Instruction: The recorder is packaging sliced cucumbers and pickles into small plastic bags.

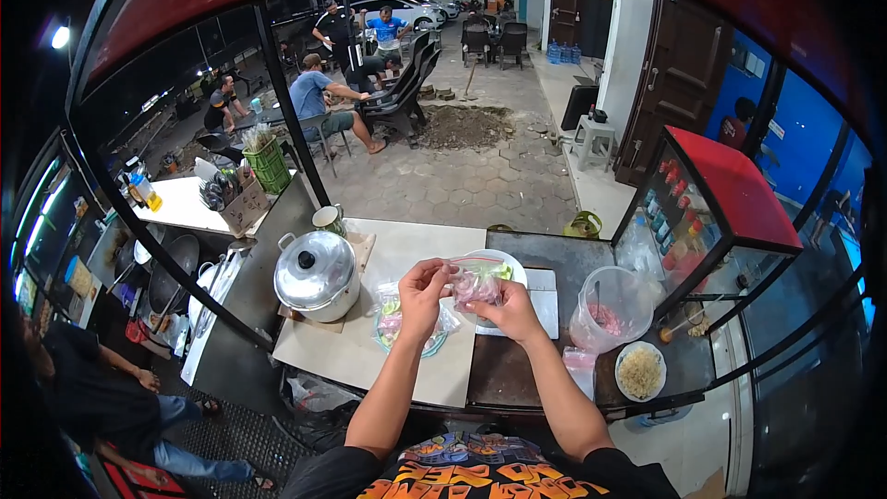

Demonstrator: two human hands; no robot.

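Note:
Both hands hold a small clear zip bag (477,287) with sliced pink onion or shallot in it, raised over the counter. My left hand (424,294) pinches its upper left edge near the red zip strip. My right hand (511,310) grips the lower right side, thumb across the front. Behind the bag, a white plate (518,270) with green slices is partly hidden. Under my left forearm, a light blue plate (435,346) bears filled clear bags. To the right stand a translucent plastic bucket (589,333) with chopped pink pieces, flat empty bags (579,363) and a bowl of pale yellow crumbs (641,372).
A lidded aluminium pot (315,274) and a mug (328,220) stand at the left. A glass display case (693,215) rises at the right. Black frame posts (291,104) border the stall. A person in dark clothes (97,388) is at the lower left; others sit outside.

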